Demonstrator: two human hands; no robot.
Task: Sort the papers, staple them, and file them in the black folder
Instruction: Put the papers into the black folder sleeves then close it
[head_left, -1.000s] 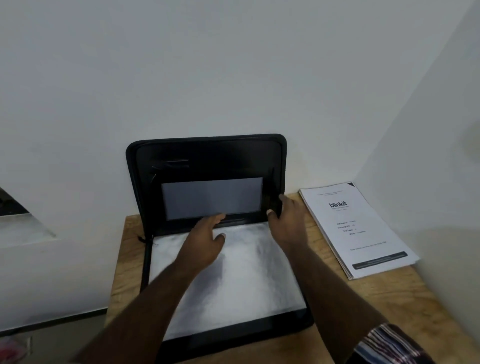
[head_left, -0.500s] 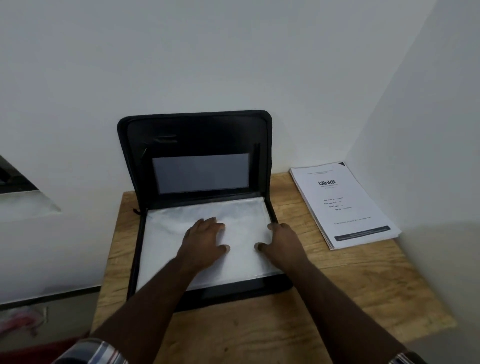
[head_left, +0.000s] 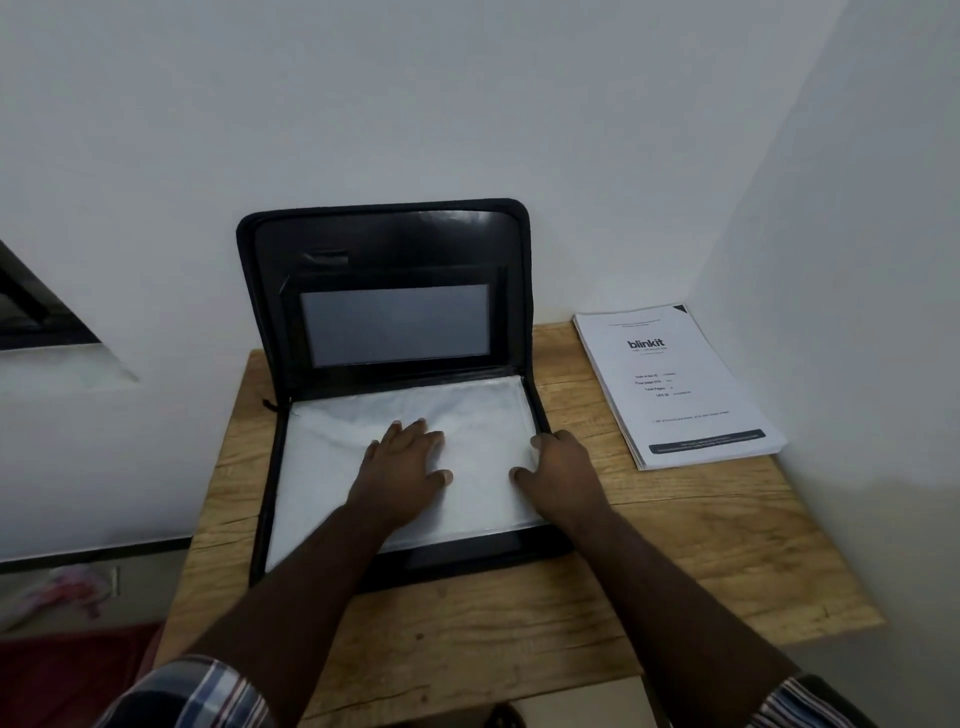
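The black folder lies open on the wooden table, its lid leaning upright against the wall. A white plastic sleeve covers the folder's lower half. My left hand lies flat on the middle of that sleeve with straight fingers. My right hand rests on the sleeve's right edge, fingers loosely bent over it. A stack of white printed papers with a "blinkit" heading lies to the right of the folder.
Walls close in behind and to the right of the small table. A grey clear-window pocket sits inside the folder's lid. Left of the table, lower down, is a floor area with a pink-and-white bag.
Both hands drew back from the folder's hinge toward me and now lie on the white sleeve. The right hand left the lid's edge and moved to the sleeve's right edge.
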